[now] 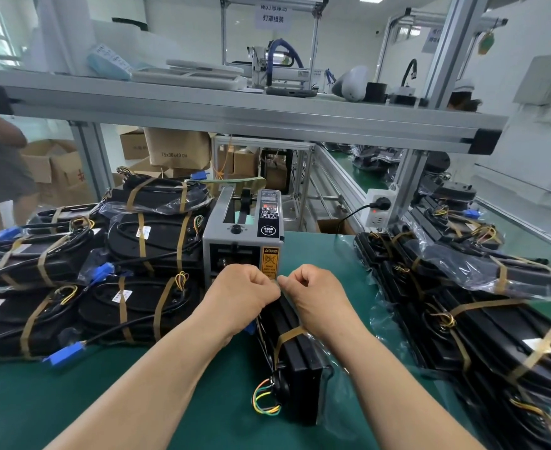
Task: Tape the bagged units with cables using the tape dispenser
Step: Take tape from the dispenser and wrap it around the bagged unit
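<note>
Head view: the left hand (241,293) and right hand (313,298), knuckles nearly touching, pinch a thin tan tape strip (279,282). Beneath them a long black boxy unit in a crinkled clear bag (295,358) lies lengthwise away from the person, its wired end nearest. Its far end is towards the grey metal tape dispenser (243,235) just beyond the hands. On the smooth green mat (105,401), stacks of taped black units (131,306) flank both hands under an aluminium shelf (235,115).

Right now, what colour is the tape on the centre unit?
Brownish-gold tape, clearest in the head view.
</note>
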Demonstrator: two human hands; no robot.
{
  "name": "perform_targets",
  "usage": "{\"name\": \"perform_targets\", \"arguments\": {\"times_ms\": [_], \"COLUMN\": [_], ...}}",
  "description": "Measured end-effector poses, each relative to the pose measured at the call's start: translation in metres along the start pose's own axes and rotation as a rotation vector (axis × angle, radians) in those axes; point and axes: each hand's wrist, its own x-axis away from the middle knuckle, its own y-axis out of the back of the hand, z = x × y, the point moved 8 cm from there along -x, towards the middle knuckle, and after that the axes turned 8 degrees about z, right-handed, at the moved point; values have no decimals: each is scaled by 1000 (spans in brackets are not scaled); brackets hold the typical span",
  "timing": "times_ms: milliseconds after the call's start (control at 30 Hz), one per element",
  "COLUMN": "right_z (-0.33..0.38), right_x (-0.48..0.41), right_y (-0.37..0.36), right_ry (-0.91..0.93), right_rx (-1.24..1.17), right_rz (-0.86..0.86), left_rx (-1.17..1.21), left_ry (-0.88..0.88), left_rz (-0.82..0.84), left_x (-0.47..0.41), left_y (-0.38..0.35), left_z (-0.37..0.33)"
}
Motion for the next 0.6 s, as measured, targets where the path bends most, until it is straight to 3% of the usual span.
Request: {"name": "perform_targets", "arguments": {"times_ms": [333, 600], "right_z": [6, 4], "right_x": [-1, -1], "right_y": [-1, 2], "right_ry": [29, 22], "right_rx": [62, 66], "right_rz": [-4, -3], "left_rx": [54, 231], "left_ry": [53, 135], "left_rz": [-199, 38], "left_x": [4, 8], "left_y": [4, -7], "left_z": [11, 16]}}
